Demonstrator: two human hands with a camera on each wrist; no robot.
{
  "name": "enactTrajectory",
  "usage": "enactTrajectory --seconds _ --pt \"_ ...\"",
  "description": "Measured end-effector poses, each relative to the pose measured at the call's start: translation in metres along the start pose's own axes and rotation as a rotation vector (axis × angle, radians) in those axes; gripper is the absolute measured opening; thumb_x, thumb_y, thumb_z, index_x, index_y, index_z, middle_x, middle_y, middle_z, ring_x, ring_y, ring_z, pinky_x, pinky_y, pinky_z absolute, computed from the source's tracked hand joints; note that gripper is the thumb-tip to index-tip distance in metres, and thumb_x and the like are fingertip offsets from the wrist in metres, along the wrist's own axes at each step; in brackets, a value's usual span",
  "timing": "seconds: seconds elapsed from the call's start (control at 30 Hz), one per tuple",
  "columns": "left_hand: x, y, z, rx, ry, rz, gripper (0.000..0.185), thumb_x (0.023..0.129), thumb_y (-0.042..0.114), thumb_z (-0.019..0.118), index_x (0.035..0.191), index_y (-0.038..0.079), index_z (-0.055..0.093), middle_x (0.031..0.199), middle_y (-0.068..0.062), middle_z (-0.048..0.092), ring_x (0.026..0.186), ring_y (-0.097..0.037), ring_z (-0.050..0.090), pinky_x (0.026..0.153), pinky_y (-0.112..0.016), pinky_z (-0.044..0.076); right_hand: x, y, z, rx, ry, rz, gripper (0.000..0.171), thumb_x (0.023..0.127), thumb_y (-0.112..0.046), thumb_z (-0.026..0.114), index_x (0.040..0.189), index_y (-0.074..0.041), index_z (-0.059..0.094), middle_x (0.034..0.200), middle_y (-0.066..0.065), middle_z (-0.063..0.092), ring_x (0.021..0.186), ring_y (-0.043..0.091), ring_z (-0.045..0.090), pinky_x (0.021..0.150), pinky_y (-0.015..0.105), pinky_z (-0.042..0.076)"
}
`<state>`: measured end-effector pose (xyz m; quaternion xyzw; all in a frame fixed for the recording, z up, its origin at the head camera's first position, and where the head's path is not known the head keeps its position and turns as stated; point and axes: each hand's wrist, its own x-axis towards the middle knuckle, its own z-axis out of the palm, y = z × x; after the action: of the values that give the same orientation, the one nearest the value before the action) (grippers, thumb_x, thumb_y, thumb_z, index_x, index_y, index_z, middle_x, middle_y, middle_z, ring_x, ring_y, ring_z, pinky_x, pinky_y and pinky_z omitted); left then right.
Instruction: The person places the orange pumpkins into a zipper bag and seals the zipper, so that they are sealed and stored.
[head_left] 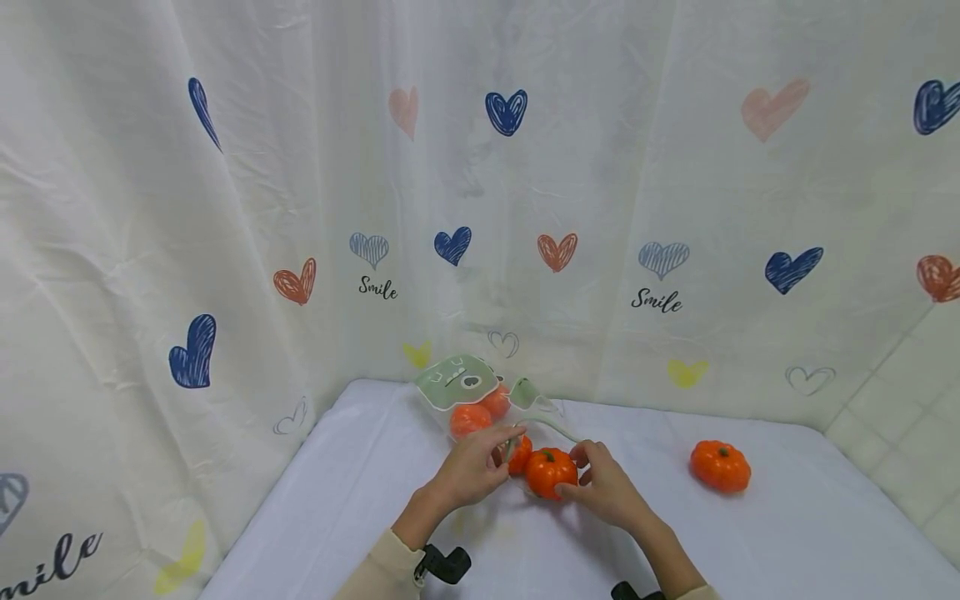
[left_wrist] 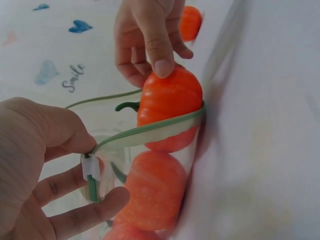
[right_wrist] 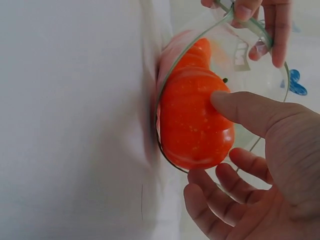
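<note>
A clear zip bag (head_left: 459, 382) with a green rim (left_wrist: 150, 129) lies on the white table (head_left: 337, 517), its mouth toward me. Two or more orange pumpkins (head_left: 470, 417) sit inside it. My left hand (head_left: 472, 467) pinches the rim at the white zip slider (left_wrist: 90, 167), between thumb and fingers, and holds the mouth wide. My right hand (head_left: 603, 487) grips another orange pumpkin (head_left: 550, 472) with a green stem, thumb on top and fingers below. That pumpkin (right_wrist: 192, 120) sits partway through the bag's mouth, against the table.
One more orange pumpkin (head_left: 720, 466) stands alone on the table to the right. A white curtain (head_left: 225, 208) printed with hearts hangs behind and to the left. A tiled wall (head_left: 915, 375) borders the right side.
</note>
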<state>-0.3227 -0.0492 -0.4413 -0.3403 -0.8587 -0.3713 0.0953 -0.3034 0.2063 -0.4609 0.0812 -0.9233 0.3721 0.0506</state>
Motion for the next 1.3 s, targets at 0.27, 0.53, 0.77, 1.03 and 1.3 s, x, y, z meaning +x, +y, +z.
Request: enactTrajectory --seconds 0.27,0.53,0.77,1.03,1.3 --pt "0.0006 -0.0024 0.0021 0.019 0.0 0.01 0.06 0.091 0.001 0.069 0.147 0.02 0.057 0.122 -0.002 0.07 0.081 -0.006 0.058 0.071 -0.014 0.054 -0.0006 0.0011 0.0012 -0.014 0.008 -0.011 0.035 0.078 -0.018 0.086 0.091 -0.011 0.055 0.08 0.003 0.053 0.073 0.015 0.048 0.062 0.023 0.039" --pt "0.0001 -0.0017 0.0021 0.008 -0.012 -0.005 0.061 0.091 0.001 0.069 0.147 0.02 0.057 0.116 -0.005 0.07 0.082 -0.009 0.058 0.071 -0.012 0.052 -0.0019 0.0029 0.0016 -0.035 -0.015 -0.081 0.025 0.082 -0.019 0.083 0.082 -0.014 0.058 0.07 -0.004 0.054 0.064 0.01 0.048 0.057 0.022 0.039" --pt "0.0 -0.0017 0.0036 0.014 -0.007 0.005 0.062 0.089 -0.001 0.07 0.147 0.019 0.058 0.124 -0.003 0.07 0.083 -0.012 0.061 0.072 -0.013 0.053 0.0 0.0042 0.0034 -0.024 -0.056 -0.094 0.019 0.086 -0.02 0.08 0.086 -0.013 0.062 0.077 -0.003 0.061 0.068 0.012 0.053 0.06 0.021 0.044" --pt "-0.0002 0.0002 0.003 0.029 0.001 0.023 0.058 0.088 0.0 0.069 0.144 0.015 0.06 0.134 0.0 0.067 0.082 -0.012 0.062 0.073 -0.016 0.054 0.0025 0.0027 0.0071 0.007 -0.082 -0.081 0.018 0.088 -0.021 0.079 0.099 -0.012 0.069 0.096 0.005 0.062 0.076 0.014 0.055 0.064 0.021 0.048" --pt "0.0006 -0.0004 0.0036 0.046 -0.006 0.02 0.061 0.089 -0.001 0.07 0.146 0.017 0.059 0.117 -0.002 0.071 0.08 -0.011 0.06 0.07 -0.014 0.05 -0.0004 0.0006 0.0072 0.053 -0.101 -0.131 0.031 0.088 -0.019 0.078 0.112 -0.004 0.067 0.109 0.013 0.06 0.082 0.016 0.056 0.066 0.021 0.047"
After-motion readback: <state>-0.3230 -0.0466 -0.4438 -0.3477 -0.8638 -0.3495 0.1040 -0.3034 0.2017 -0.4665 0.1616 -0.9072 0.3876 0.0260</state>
